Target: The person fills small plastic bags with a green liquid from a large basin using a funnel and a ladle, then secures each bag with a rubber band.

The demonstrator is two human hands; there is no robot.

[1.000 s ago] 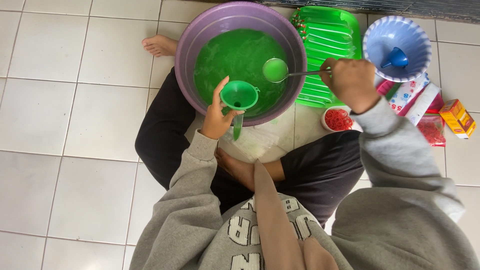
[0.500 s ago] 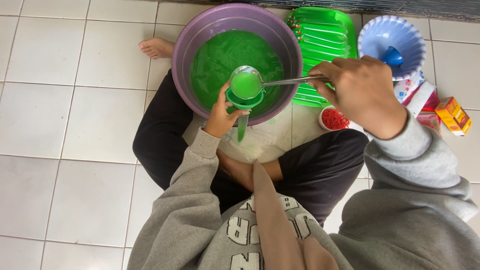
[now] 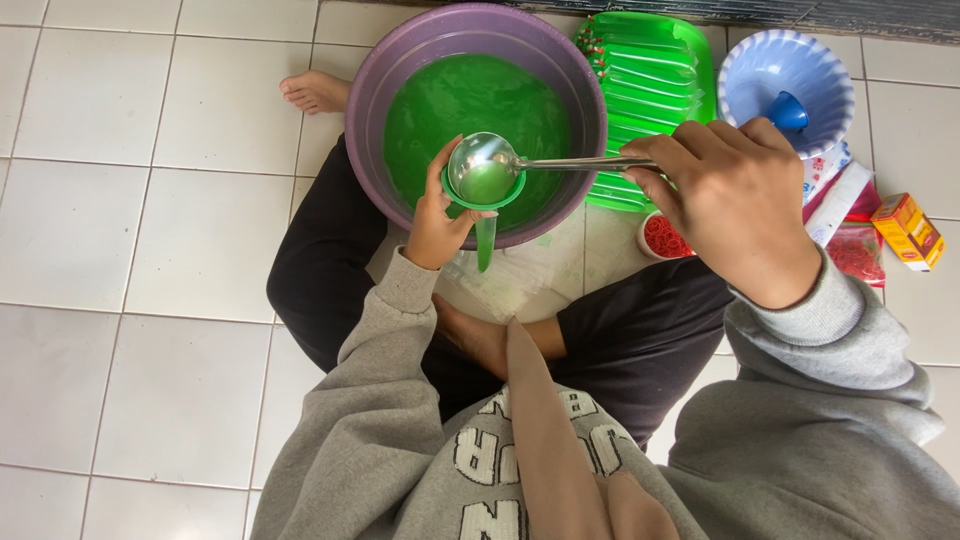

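The left hand [image 3: 437,222] had its grip closed on a green funnel [image 3: 483,200]; the right hand [image 3: 728,205] clasped a tilted metal ladle [image 3: 484,166] over it, beside the purple basin [image 3: 380,90].

The person sits cross-legged on the floor, both arms in grey sleeves reaching forward from the body. The left hand [image 3: 438,215] is raised just ahead of the left knee, fingers curled and thumb lifted, pinching something at its rim; the wrist is bent slightly back and the cuff sits snug at the wrist. The right hand [image 3: 728,205] is higher and nearer the camera, its back turned up, knuckles bent and fingers wrapped in a closed grip, with the wrist angled inward toward the left hand. The right forearm slopes back to the shoulder, its cuff bunched. One bare foot shows beyond the left knee, another tucked between the thighs.
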